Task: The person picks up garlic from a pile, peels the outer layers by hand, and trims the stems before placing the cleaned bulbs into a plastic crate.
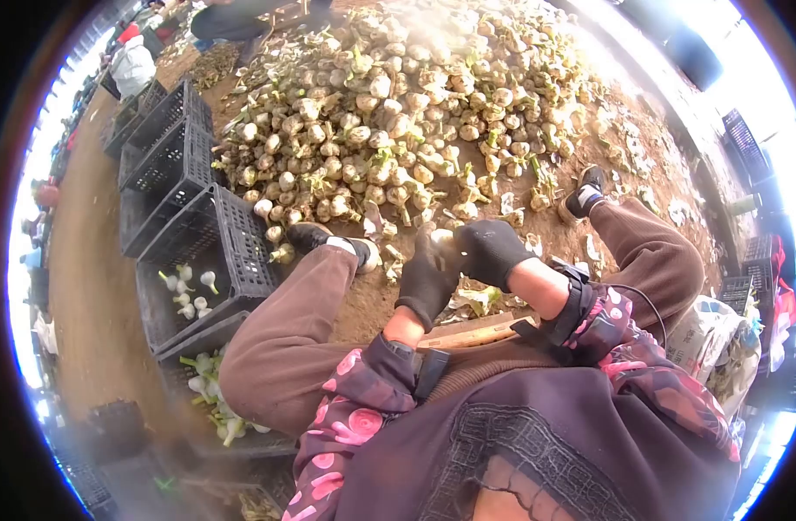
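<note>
A big pile (398,122) of pale bulbs covers the ground far ahead, with black crates (198,234) to its left, the near ones holding a few trimmed bulbs. Near the middle, between the knees, both gloved hands close together on one bulb (441,236): left hand (428,280) under it, right hand (493,250) gripping beside.

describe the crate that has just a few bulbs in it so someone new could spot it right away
Start at the big heap of pale bulbs on the dirt and look along its left edge to the row of black plastic crates. The one meant sits beside the person's knee: the crate holding only a few white bulbs, unlike the bare ones farther up the row.
</note>
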A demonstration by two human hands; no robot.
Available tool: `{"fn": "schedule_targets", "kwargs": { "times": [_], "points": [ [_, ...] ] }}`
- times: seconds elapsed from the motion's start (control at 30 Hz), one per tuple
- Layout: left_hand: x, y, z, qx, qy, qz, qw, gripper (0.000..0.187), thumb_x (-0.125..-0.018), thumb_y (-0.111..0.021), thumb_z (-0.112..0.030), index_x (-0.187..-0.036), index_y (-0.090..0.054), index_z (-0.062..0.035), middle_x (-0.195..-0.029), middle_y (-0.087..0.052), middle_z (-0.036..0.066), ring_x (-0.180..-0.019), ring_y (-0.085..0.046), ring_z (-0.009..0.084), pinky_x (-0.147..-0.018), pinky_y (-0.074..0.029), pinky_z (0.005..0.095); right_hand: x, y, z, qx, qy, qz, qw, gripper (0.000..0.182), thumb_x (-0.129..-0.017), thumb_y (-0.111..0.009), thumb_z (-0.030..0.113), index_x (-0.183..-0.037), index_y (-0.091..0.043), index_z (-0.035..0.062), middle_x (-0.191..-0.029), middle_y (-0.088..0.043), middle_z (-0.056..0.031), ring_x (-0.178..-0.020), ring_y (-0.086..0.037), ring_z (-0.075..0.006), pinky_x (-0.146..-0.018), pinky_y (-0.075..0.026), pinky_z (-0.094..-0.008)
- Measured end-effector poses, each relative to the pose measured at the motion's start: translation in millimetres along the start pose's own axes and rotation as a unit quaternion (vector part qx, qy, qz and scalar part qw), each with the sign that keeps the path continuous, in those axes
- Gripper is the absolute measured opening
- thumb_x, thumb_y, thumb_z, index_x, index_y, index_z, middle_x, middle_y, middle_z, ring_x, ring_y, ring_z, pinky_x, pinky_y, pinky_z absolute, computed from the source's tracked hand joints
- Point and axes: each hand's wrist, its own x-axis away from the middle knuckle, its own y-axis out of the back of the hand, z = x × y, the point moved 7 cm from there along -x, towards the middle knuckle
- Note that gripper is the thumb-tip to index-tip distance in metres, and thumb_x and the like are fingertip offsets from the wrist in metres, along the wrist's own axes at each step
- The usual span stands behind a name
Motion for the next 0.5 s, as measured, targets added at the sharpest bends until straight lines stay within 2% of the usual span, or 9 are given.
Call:
{"fn": "schedule_targets", "kwargs": {
  "times": [0.03, 0.07, 0.13, 0.27, 0.33, 0.37, 0.43, 0.47, 0.5],
  "points": [
    [1.1, 3.7, -3.2, -0.075, 0.006, -0.007, 0.997, 0.063, -0.080, -0.062, -0.001, -0.133, -0.030, -0.0096, -0.097, -0.062, 0.009, -0.079, -0.061, 0.0141, -0.066, -0.051, 0.0257, -1.3, -5.0, 0.6, 0.018, 0.004, 0.017, 1.000, 0.023, -0.071, -0.065, 0.029, -0.068, -0.062, 0.0071, -0.067, -0.060, -0.0162, -0.067, -0.059, -0.0371, -0.062, -0.048, -0.0437],
    [0.4, 2.6, 1.9, -0.075, 0.007, -0.008, 0.997, 0.063, -0.080, -0.062, -0.001, -0.133, -0.030, -0.0096, -0.097, -0.062, 0.009, -0.079, -0.061, 0.0141, -0.066, -0.051, 0.0257, -1.0, -8.5, -1.9, 0.018, 0.005, 0.018, 1.000, 0.023, -0.071, -0.065, 0.029, -0.068, -0.062, 0.0071, -0.067, -0.060, -0.0162, -0.067, -0.059, -0.0371, -0.062, -0.048, -0.0437],
    [-2.2, -1.8, 13.3, -0.004, 0.007, 0.000, 1.000, 0.060, -0.079, -0.060, 0.003, -0.131, -0.034, -0.0106, -0.097, -0.062, 0.009, -0.076, -0.063, 0.0163, -0.066, -0.052, 0.0269, -0.2, -7.8, -4.8, -0.009, 0.017, -0.009, 1.000, 0.030, -0.074, -0.055, 0.034, -0.064, -0.063, 0.0065, -0.065, -0.060, -0.0186, -0.065, -0.060, -0.0370, -0.060, -0.048, -0.0445],
    [-1.7, -8.8, 14.9, 0.115, -0.021, 0.052, 0.992, 0.058, -0.077, -0.056, 0.006, -0.129, -0.037, -0.0108, -0.097, -0.062, 0.009, -0.075, -0.063, 0.0182, -0.065, -0.053, 0.0303, 3.7, 1.2, -14.3, -0.017, -0.013, -0.035, 0.999, 0.028, -0.073, -0.056, 0.031, -0.063, -0.063, 0.0057, -0.062, -0.059, -0.0191, -0.059, -0.060, -0.0352, -0.058, -0.048, -0.0432],
    [-3.0, -11.9, 12.3, 0.309, -0.031, 0.101, 0.945, 0.059, -0.076, -0.050, 0.010, -0.129, -0.037, -0.0117, -0.100, -0.060, 0.008, -0.079, -0.062, 0.0183, -0.062, -0.054, 0.0314, 2.1, 5.0, -40.2, -0.140, -0.095, -0.087, 0.982, 0.026, -0.073, -0.058, 0.027, -0.063, -0.063, 0.0040, -0.059, -0.057, -0.0196, -0.052, -0.057, -0.0319, -0.055, -0.047, -0.0401],
    [-1.5, -4.1, -0.9, 0.336, -0.106, 0.086, 0.932, 0.055, -0.075, -0.046, 0.010, -0.125, -0.039, -0.0091, -0.106, -0.055, 0.009, -0.081, -0.060, 0.0178, -0.068, -0.054, 0.0285, -0.2, 5.7, -59.3, -0.153, -0.144, -0.066, 0.975, 0.022, -0.072, -0.060, 0.021, -0.062, -0.062, 0.0021, -0.055, -0.055, -0.0188, -0.046, -0.052, -0.0277, -0.052, -0.045, -0.0368],
    [13.9, -6.8, -16.3, 0.452, -0.040, 0.149, 0.879, 0.062, -0.072, -0.046, 0.013, -0.128, -0.037, -0.0113, -0.106, -0.054, 0.008, -0.083, -0.059, 0.0161, -0.067, -0.053, 0.0281, 0.9, 2.5, -82.1, -0.190, -0.159, -0.097, 0.964, 0.025, -0.076, -0.061, 0.022, -0.065, -0.062, 0.0004, -0.056, -0.057, -0.0177, -0.046, -0.050, -0.0252, -0.052, -0.044, -0.0353],
    [12.0, -10.2, -14.4, 0.448, -0.039, 0.151, 0.880, 0.062, -0.072, -0.046, 0.013, -0.128, -0.037, -0.0113, -0.106, -0.054, 0.008, -0.083, -0.059, 0.0161, -0.067, -0.053, 0.0281, 3.2, -1.8, -85.0, -0.193, -0.160, -0.099, 0.963, 0.025, -0.076, -0.061, 0.022, -0.065, -0.062, 0.0004, -0.056, -0.057, -0.0177, -0.046, -0.050, -0.0252, -0.052, -0.044, -0.0353],
    [7.3, -12.6, -3.1, 0.391, -0.020, 0.107, 0.914, 0.063, -0.073, -0.045, 0.013, -0.130, -0.036, -0.0126, -0.105, -0.055, 0.008, -0.082, -0.059, 0.0150, -0.066, -0.052, 0.0273, 6.5, -6.3, -83.0, -0.297, -0.127, -0.119, 0.939, 0.028, -0.080, -0.060, 0.026, -0.068, -0.061, 0.0004, -0.059, -0.058, -0.0172, -0.047, -0.050, -0.0247, -0.052, -0.044, -0.0356]
  ]
}}
